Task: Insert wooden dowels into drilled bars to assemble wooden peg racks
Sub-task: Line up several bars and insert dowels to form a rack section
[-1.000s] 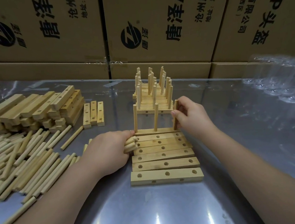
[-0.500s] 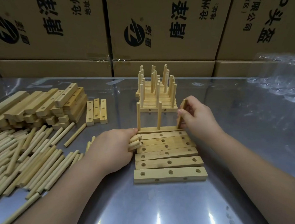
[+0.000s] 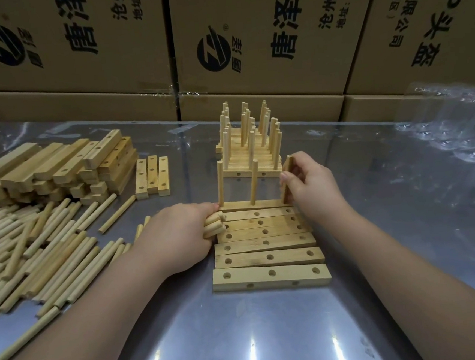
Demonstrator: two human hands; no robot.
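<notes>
My right hand (image 3: 311, 191) pinches a dowel (image 3: 287, 178) nearly upright at the right end of the far bar (image 3: 241, 205); at its left end, my left hand (image 3: 178, 238) curls round spare dowels (image 3: 213, 227).

Drilled bars (image 3: 268, 258) lie side by side in the middle of the counter (image 3: 404, 223), near its front edge; two upright dowels (image 3: 220, 182) stand in the farthest bar (image 3: 249, 205). The left hand (image 3: 178, 238), holding a dowel bundle (image 3: 214, 224), is at the row's left end, and the right hand (image 3: 313, 188), holding a single dowel (image 3: 286, 176), is at the farthest bar's right end. Finished racks (image 3: 249, 150) sit behind the row. A bar pile (image 3: 53, 168) fills the back left corner, with loose dowels (image 3: 37, 246) along the left edge.
</notes>
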